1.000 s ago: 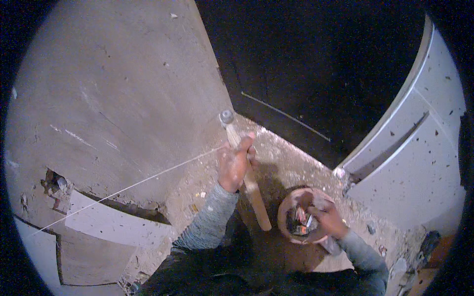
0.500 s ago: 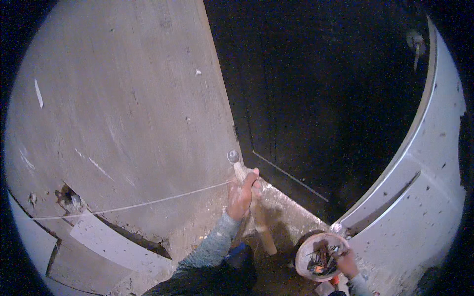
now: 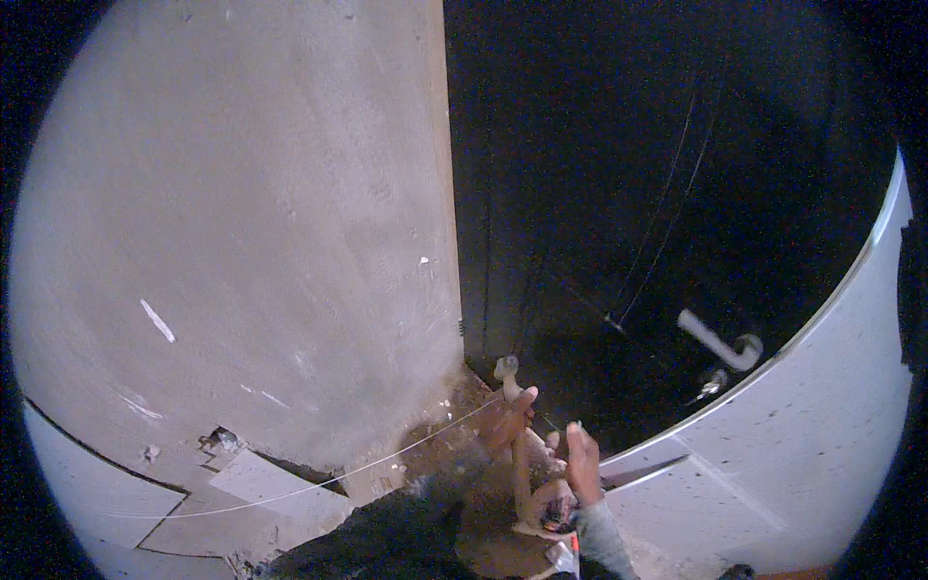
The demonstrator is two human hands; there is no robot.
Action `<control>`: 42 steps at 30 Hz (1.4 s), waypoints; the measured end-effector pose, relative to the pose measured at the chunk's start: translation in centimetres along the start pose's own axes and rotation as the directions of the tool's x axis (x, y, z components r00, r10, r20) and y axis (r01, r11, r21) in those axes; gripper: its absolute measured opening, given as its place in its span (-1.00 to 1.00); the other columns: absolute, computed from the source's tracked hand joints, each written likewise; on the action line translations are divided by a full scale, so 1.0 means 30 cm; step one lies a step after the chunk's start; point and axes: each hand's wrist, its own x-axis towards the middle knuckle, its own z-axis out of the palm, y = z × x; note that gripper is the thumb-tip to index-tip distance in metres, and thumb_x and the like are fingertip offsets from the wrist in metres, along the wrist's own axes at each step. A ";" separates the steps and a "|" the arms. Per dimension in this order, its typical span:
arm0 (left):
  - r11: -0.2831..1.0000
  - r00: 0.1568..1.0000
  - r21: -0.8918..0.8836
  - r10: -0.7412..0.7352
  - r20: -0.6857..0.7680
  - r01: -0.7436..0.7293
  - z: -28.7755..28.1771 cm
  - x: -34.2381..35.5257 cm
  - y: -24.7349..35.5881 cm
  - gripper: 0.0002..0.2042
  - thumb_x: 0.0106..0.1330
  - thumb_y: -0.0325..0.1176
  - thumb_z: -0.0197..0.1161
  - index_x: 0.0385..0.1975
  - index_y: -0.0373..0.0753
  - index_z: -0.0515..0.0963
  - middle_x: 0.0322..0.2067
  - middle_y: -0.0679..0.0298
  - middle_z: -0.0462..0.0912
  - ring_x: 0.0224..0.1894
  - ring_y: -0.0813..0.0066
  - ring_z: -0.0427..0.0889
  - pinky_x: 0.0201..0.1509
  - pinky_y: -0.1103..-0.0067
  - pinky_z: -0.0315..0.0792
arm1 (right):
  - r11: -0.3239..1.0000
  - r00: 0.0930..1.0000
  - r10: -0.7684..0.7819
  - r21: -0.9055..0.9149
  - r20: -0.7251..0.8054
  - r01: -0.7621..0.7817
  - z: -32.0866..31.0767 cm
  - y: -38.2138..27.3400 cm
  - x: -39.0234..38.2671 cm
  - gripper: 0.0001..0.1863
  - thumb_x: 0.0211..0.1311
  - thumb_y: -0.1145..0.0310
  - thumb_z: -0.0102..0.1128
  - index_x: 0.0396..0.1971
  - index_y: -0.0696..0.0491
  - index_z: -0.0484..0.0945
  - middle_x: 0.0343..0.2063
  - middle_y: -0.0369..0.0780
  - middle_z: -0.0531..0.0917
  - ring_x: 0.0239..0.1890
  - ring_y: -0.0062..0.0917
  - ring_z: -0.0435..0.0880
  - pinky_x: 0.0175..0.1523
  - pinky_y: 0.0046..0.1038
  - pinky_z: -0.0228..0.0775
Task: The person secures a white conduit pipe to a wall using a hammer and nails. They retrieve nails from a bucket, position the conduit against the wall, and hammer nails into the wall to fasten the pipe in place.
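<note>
My left hand (image 3: 503, 425) is closed round a hammer (image 3: 520, 464) just below its head, the pale wooden handle hanging down. A thin white string (image 3: 360, 472) runs from the left up to this same hand. Close by on the right, my right hand (image 3: 583, 469) is raised with its fingers drawn together. Whatever sits between its fingertips is too small to make out. Beneath the right hand is a round pale bowl (image 3: 527, 530), partly covered by the hand and handle, with small dark items inside.
A plastered grey wall (image 3: 290, 213) rises on the left, its edge meeting a dark doorway (image 3: 580, 193). White speckled panels (image 3: 754, 483) line the right, near a door handle (image 3: 720, 343). At lower left are a broken hole (image 3: 220, 440) and loose tiles (image 3: 280, 483).
My right hand has come up out of the bowl to beside my left hand. The left hand still grips the hammer and string. The view has shifted, bringing the door handle into sight.
</note>
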 end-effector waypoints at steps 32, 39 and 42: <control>0.627 0.786 0.635 0.616 -0.050 -0.451 -0.282 0.388 0.824 -0.69 0.14 -0.23 0.23 -0.13 -0.16 0.55 -0.21 0.12 0.62 -0.12 0.15 0.59 -0.03 0.27 0.45 | 0.705 0.275 -0.246 -0.023 0.929 0.709 0.745 -1.473 0.823 -0.77 0.17 0.27 0.16 -0.36 0.10 0.68 -0.42 -0.20 0.72 -0.36 -0.50 0.69 -0.18 -0.46 0.50; 0.625 0.836 0.765 0.495 -0.237 -0.153 -0.404 0.442 0.749 -0.52 0.15 -0.27 0.20 0.12 -0.15 0.38 0.11 0.02 0.42 0.08 0.06 0.46 0.11 0.28 0.40 | 0.483 0.362 -0.670 0.010 0.648 0.876 0.902 -1.482 1.196 -0.77 0.26 0.35 0.07 -0.34 0.18 0.64 -0.34 -0.14 0.70 -0.29 -0.40 0.67 -0.12 -0.42 0.45; 0.510 0.578 0.729 0.793 -0.194 -0.456 -0.415 0.291 0.740 -0.50 0.11 -0.27 0.23 0.10 -0.21 0.37 0.04 -0.10 0.46 0.03 -0.03 0.49 0.11 0.23 0.39 | 0.398 0.370 -0.741 -0.076 0.560 0.914 0.813 -1.514 1.325 -0.79 0.26 0.33 0.09 -0.34 0.14 0.62 -0.35 -0.12 0.68 -0.30 -0.34 0.65 -0.14 -0.38 0.44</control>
